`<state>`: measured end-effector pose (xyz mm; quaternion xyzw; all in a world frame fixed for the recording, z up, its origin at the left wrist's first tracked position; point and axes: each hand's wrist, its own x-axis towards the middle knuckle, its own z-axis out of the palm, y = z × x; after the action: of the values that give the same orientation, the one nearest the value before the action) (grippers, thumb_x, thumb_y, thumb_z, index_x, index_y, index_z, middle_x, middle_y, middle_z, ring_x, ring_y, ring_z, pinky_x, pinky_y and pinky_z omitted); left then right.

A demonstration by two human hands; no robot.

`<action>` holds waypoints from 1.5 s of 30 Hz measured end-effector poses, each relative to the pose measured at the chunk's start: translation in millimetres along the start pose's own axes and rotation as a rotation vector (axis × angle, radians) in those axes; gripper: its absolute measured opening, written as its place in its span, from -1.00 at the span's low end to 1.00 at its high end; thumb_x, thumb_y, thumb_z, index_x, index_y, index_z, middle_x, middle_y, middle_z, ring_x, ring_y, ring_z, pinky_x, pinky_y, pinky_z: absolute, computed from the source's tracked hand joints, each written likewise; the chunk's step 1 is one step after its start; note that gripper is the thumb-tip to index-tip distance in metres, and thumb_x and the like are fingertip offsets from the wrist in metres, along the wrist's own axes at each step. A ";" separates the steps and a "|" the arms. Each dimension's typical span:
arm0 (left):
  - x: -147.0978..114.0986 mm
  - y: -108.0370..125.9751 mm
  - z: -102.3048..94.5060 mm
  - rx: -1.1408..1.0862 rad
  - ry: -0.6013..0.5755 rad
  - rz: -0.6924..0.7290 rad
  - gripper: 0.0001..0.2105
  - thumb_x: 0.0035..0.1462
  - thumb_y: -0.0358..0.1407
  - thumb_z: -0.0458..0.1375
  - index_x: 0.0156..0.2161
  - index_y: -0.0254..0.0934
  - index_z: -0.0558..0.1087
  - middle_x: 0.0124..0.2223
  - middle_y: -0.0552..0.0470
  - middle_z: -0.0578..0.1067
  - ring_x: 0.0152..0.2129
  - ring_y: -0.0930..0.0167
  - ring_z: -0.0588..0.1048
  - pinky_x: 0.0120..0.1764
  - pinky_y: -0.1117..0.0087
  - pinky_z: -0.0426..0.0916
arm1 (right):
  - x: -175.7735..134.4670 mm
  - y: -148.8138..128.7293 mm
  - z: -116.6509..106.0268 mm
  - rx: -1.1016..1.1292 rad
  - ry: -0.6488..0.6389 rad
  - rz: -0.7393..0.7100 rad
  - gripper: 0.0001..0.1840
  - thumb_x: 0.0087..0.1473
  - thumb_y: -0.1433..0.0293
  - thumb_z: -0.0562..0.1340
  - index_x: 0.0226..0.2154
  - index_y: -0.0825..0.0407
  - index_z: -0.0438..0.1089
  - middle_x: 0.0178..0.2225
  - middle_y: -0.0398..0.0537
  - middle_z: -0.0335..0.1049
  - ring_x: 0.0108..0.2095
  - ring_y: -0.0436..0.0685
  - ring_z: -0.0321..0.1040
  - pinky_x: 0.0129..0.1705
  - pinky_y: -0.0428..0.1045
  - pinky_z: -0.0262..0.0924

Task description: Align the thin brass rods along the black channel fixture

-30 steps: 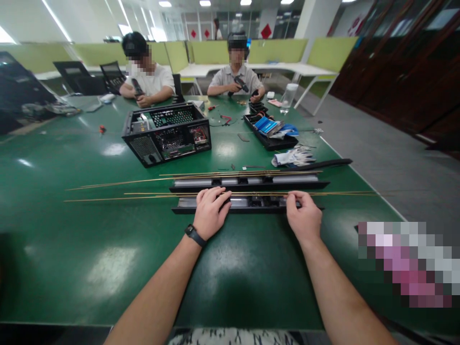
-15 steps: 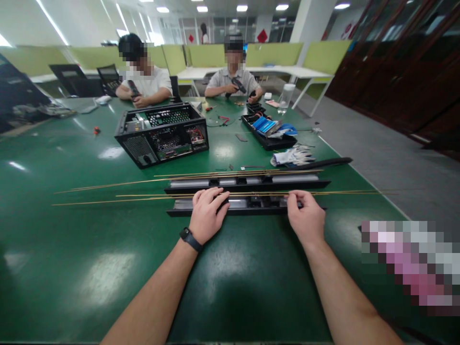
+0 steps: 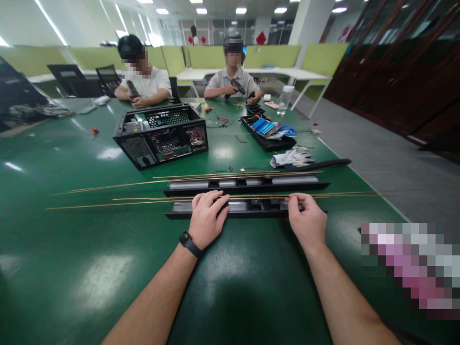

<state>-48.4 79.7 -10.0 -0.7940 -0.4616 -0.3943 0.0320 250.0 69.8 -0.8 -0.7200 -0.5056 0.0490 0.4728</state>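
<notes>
A black rail (image 3: 240, 215) with a pale silvery channel and black blocks inside lies across the green table in front of me. My left hand (image 3: 208, 218) curls over its left half, with something dark between thumb and forefinger. Near the rail's right end, my right hand (image 3: 308, 221) pinches at the thin golden rods (image 3: 345, 194) that run along its top and stick out well past both ends. How many rods sit between those fingers is hidden. Just behind lies a second black rail (image 3: 247, 189), with more golden rods (image 3: 108, 187) along it.
Behind the rails stand an open computer case (image 3: 161, 136) and a black tray (image 3: 275, 143) holding blue items. White gloves (image 3: 293, 157) and a long black strip (image 3: 323, 165) lie to the right. Two people sit across the table holding power tools. A pixelated patch covers the lower right.
Both hands keep nearly the same place and grip on the rail and rods. The view has shifted slightly, and the rods' left ends appear a little lower.
</notes>
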 end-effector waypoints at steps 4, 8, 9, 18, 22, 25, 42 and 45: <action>-1.4 1.5 -0.7 -0.004 -0.010 -0.015 -0.74 0.42 -0.31 0.26 0.16 -0.13 0.59 0.20 -0.12 0.63 0.20 0.15 0.56 0.27 -0.02 0.25 | -1.1 -0.8 -1.1 -0.008 0.006 0.028 -0.62 0.22 0.07 0.20 -0.20 -0.05 0.60 -0.26 0.04 0.69 -0.19 0.29 0.61 0.00 0.15 0.37; -2.7 3.8 -2.7 -0.004 -0.020 -0.032 -0.74 0.41 -0.31 0.27 0.16 -0.11 0.59 0.20 -0.11 0.63 0.19 0.15 0.56 0.27 -0.04 0.25 | -1.4 -1.8 -2.2 -0.019 0.006 0.051 -0.62 0.21 0.07 0.20 -0.21 -0.05 0.60 -0.26 0.03 0.68 -0.20 0.29 0.60 0.00 0.15 0.36; -3.0 4.5 -3.3 -0.005 -0.024 -0.037 -0.74 0.41 -0.31 0.26 0.16 -0.11 0.59 0.20 -0.11 0.63 0.19 0.15 0.56 0.28 -0.04 0.25 | -1.4 -2.4 -2.6 -0.019 0.004 0.059 -0.62 0.20 0.06 0.20 -0.22 -0.06 0.60 -0.26 0.03 0.68 -0.19 0.29 0.60 0.00 0.15 0.37; -4.6 8.0 -5.7 0.005 -0.037 -0.043 -0.75 0.43 -0.29 0.24 0.16 -0.10 0.59 0.19 -0.12 0.63 0.18 0.15 0.56 0.27 -0.04 0.28 | -2.8 -5.5 -6.4 -0.023 -0.003 0.067 -0.63 0.19 0.07 0.20 -0.23 -0.05 0.59 -0.27 0.04 0.68 -0.21 0.28 0.59 -0.01 0.14 0.38; -5.5 7.8 -5.0 0.010 -0.038 -0.036 -0.74 0.45 -0.28 0.22 0.17 -0.10 0.57 0.20 -0.12 0.63 0.20 0.15 0.56 0.29 -0.04 0.27 | -4.2 -4.3 -6.4 -0.016 -0.006 0.052 -0.64 0.21 0.08 0.20 -0.21 -0.04 0.59 -0.27 0.04 0.69 -0.19 0.28 0.60 -0.01 0.13 0.37; -6.3 7.4 -4.4 0.010 -0.047 -0.042 -0.73 0.46 -0.28 0.21 0.19 -0.09 0.57 0.22 -0.12 0.62 0.25 0.14 0.53 0.34 -0.07 0.23 | -4.7 -2.8 -6.2 -0.008 -0.002 0.037 -0.65 0.23 0.09 0.21 -0.19 -0.04 0.58 -0.26 0.04 0.69 -0.17 0.28 0.61 0.01 0.14 0.36; -6.8 5.9 -2.4 0.014 -0.039 -0.015 -0.71 0.45 -0.28 0.23 0.21 -0.15 0.55 0.23 -0.14 0.61 0.27 0.14 0.52 0.36 -0.06 0.24 | -12.5 -7.8 -0.2 -0.044 -0.024 -0.070 -0.61 0.27 0.07 0.16 -0.16 -0.04 0.57 -0.23 0.06 0.68 -0.12 0.32 0.60 0.08 0.20 0.36; -6.7 6.1 -2.4 0.017 -0.038 -0.016 -0.71 0.45 -0.28 0.22 0.21 -0.14 0.54 0.23 -0.14 0.61 0.27 0.15 0.52 0.36 -0.06 0.24 | -10.8 -6.8 -0.5 -0.059 -0.003 -0.026 -0.62 0.28 0.08 0.15 -0.18 -0.04 0.56 -0.25 0.06 0.68 -0.12 0.33 0.60 0.07 0.21 0.36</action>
<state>-47.0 70.5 -10.8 -0.7974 -0.4717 -0.3754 0.0268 240.5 61.4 0.0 -0.7269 -0.5169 0.0288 0.4511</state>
